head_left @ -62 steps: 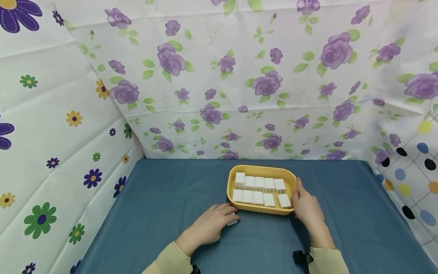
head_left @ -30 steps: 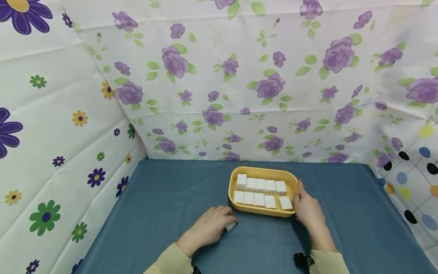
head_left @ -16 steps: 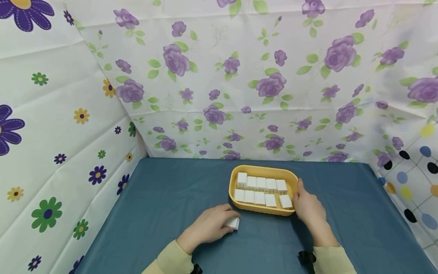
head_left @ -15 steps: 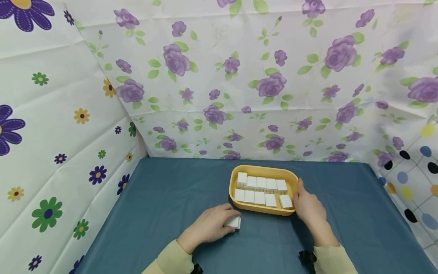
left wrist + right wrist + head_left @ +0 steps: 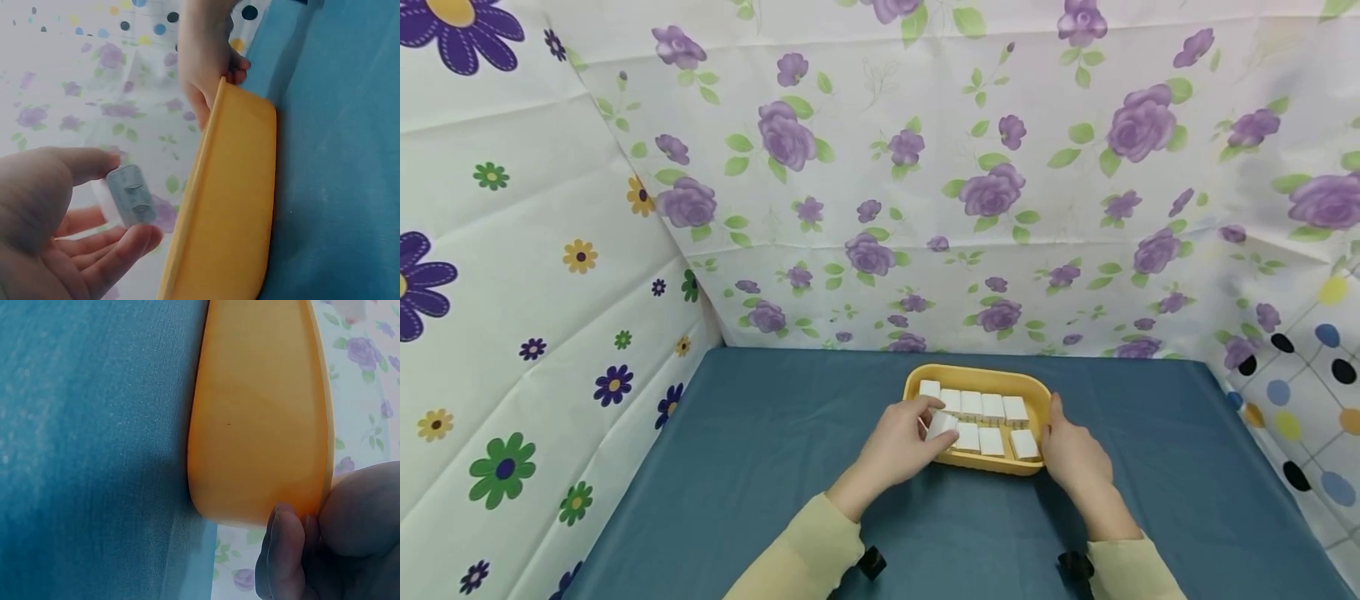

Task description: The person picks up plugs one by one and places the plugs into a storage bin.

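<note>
My left hand (image 5: 895,450) pinches a white mahjong tile (image 5: 942,426) between thumb and fingers, over the near left part of a yellow tray (image 5: 981,372). In the left wrist view the held tile (image 5: 131,195) turns a face with two engraved marks to the camera, level with the rim of the tray (image 5: 231,187). Two rows of white tiles (image 5: 992,442) lie inside the tray, partly covered by the left hand at the left end. My right hand (image 5: 1077,458) grips the tray's right end, thumb at the rim and fingers against the outer wall (image 5: 262,419).
A blue cloth (image 5: 790,425) covers the table under the tray. Behind it rises a flowered curtain (image 5: 880,208), with a daisy-patterned sheet (image 5: 542,300) on the left and a dotted one (image 5: 1292,400) on the right.
My left hand has taken the tile from the cloth in front of the tray up and over the tray's near left edge. The right hand stays on the tray's end.
</note>
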The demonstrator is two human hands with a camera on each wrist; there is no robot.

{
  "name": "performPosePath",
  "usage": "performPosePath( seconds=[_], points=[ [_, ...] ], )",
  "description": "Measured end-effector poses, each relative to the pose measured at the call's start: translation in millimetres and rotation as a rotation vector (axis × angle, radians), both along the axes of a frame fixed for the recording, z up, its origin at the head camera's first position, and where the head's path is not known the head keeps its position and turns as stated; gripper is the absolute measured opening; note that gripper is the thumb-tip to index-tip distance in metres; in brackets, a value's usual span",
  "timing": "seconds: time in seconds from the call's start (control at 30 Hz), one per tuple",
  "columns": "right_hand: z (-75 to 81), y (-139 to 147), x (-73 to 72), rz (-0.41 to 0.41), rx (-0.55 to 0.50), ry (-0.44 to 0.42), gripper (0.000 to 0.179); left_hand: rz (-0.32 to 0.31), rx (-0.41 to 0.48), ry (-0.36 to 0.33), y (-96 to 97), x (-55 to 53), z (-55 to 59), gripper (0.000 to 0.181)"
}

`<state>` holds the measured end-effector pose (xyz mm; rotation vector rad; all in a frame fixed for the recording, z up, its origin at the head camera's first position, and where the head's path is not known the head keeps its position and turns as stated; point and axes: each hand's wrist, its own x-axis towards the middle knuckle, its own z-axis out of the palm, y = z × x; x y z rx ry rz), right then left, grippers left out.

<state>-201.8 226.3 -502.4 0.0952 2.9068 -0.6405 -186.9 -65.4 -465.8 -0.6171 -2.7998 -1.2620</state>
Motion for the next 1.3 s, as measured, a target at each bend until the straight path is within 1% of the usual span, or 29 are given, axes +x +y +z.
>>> performPosePath(
  seconds=[0.07, 0.13, 0.2, 0.3, 0.4, 0.5, 0.57, 0.7, 0.8, 0.87, 0.93, 1.03, 1.17, 1.3],
  points=[
    [0.0, 0, 0.4, -0.002, -0.002, 0.000, 0.067, 0.054, -0.050, 0.003, 10.2, -10.6, 2.6, 0.042],
    [0.4, 0, 0.8, -0.003, -0.001, 0.002, 0.067, 0.102, -0.111, 0.025, 21.9, -24.3, 3.8, 0.040],
    [0.8, 0, 1.2, -0.001, -0.005, 0.004, 0.067, 0.139, -0.201, 0.056, 33.4, -38.6, 3.1, 0.039],
    [0.9, -1, 1.0, -0.001, -0.010, -0.001, 0.067, 0.165, -0.356, 0.102, 48.2, -57.4, -0.8, 0.042],
    [0.6, 0, 0.6, -0.011, -0.010, -0.014, 0.067, 0.166, -0.513, 0.123, 61.3, -71.8, -6.9, 0.049],
    [0.6, 0, 0.0, -0.021, -0.006, -0.022, 0.067, 0.171, -0.635, 0.141, 70.5, -82.0, -13.8, 0.049],
    [0.5, 0, -0.6, -0.027, -0.005, -0.027, 0.067, 0.178, -0.698, 0.158, 74.6, -86.7, -18.7, 0.047],
    [0.6, -1, -1.5, -0.029, -0.004, -0.027, 0.067, 0.194, -0.844, 0.223, 78.8, -92.0, -27.0, 0.045],
    [0.4, 0, -1.6, -0.023, -0.003, -0.004, 0.067, 0.212, -0.922, 0.259, 79.6, -93.6, -30.9, 0.048],
    [0.7, -1, -0.3, -0.014, -0.005, 0.015, 0.066, 0.223, -0.939, 0.267, 77.6, -93.2, -32.3, 0.051],
    [0.9, -1, 0.8, -0.010, -0.013, 0.022, 0.066, 0.223, -0.934, 0.264, 74.6, -92.2, -32.4, 0.053],
    [1.3, 0, 2.3, -0.008, -0.024, 0.028, 0.066, 0.224, -0.874, 0.258, 67.1, -89.2, -28.9, 0.054],
    [0.5, 1, 2.4, -0.013, -0.027, 0.023, 0.065, 0.242, -0.702, 0.252, 48.0, -82.0, -19.8, 0.052],
    [-0.7, -1, 2.5, -0.020, -0.025, 0.009, 0.066, 0.271, -0.541, 0.233, 18.5, -72.5, -11.2, 0.052]
  ],
)
